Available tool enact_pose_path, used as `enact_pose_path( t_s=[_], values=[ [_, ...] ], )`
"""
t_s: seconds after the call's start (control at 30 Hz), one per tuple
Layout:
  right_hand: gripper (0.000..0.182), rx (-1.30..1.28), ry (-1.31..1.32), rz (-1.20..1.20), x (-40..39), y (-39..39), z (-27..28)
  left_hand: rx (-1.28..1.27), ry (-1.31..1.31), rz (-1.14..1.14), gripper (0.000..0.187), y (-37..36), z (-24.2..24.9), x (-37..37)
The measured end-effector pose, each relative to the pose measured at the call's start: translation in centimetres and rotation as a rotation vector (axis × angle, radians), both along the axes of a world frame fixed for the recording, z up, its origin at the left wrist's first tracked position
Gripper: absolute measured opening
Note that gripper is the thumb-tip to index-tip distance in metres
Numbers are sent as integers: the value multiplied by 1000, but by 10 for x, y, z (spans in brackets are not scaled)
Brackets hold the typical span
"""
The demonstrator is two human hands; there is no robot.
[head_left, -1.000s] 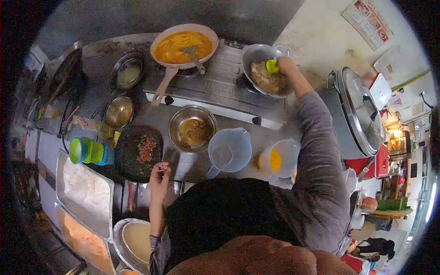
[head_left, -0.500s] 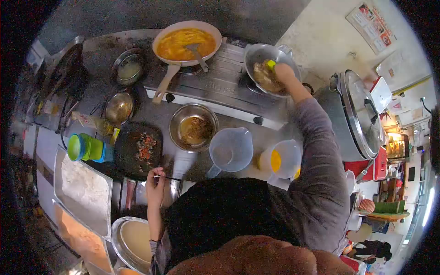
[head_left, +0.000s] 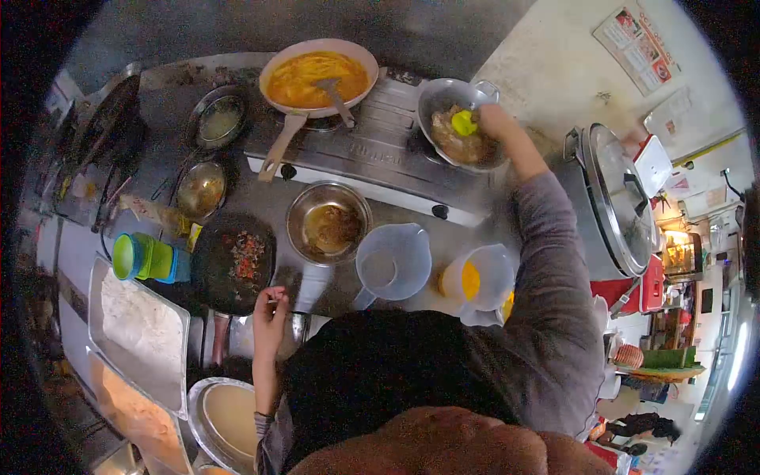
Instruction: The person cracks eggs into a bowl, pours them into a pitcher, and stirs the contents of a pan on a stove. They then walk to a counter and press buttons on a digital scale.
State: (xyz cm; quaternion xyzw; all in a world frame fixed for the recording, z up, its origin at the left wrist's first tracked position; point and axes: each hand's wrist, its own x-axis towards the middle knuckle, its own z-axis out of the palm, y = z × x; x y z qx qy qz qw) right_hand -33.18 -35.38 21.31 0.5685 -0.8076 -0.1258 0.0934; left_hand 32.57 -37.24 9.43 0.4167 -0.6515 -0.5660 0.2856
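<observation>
My right hand (head_left: 499, 125) reaches over the grey wok (head_left: 443, 92) on the stove's right burner. It grips a yellow-green utensil (head_left: 464, 122), whose rounded head is over the light brown food (head_left: 459, 144) inside. The utensil's handle is hidden in the hand. My left hand (head_left: 271, 305) hovers low at the counter edge, fingers loosely curled in and nothing visible in them. Just beyond it sits a dark square pan (head_left: 212, 273) with chopped red and dark bits. A steel bowl (head_left: 294, 207) with brown contents stands between the pan and the stove.
A pan of yellow-orange food (head_left: 360, 54), its spatula (head_left: 339, 99) inside, occupies the left burner. Two clear measuring jugs (head_left: 400, 269) stand on the counter. A large lidded pot (head_left: 586, 229) is beside my right arm. Trays of flour (head_left: 131, 317) and orange crumbs (head_left: 134, 404) lie left.
The yellow-green utensil has turned in the wok and more of its head shows. My right hand has shifted slightly right relative to the wok. The left hand stays nearly where it was.
</observation>
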Motion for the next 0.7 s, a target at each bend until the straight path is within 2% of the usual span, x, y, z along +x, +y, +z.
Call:
enact_pose_path(
  t_s=[0.1, 0.2, 0.23, 0.33, 0.37, 0.47, 0.5, 0.6, 0.7],
  values=[
    [23, 84, 34, -32, 27, -1, -34, 29, 23, 0, 17, 2, 15, -6],
    [25, 85, -29, -126, 18, -6, -10, -1, -41, -14, 17, 5, 26, -11],
    [25, 34, 41, -72, 21, -9, 0, -2, -42, -19, 17, 3, 24, -10],
    [26, -5, -67, -73, 50, -25, 14, 6, -39, -16, 17, -1, 12, -4],
    [27, 57, -76, -162, 46, -37, -4, 10, -41, -19, 17, -1, 7, -1],
    [23, -16, -100, -207, 71, -25, -7, 80, 62, 3, 17, -2, -6, 4],
    [23, -110, -102, -196, 35, -26, -34, 67, 54, 9, 17, -2, -7, 5],
    [30, -5, -113, -356, 34, -29, 1, 12, 5, 19, 18, -1, -8, 10],
    [26, 4, -107, -173, 74, -22, 11, -29, -58, 8, 16, -3, -6, 11]
  ],
)
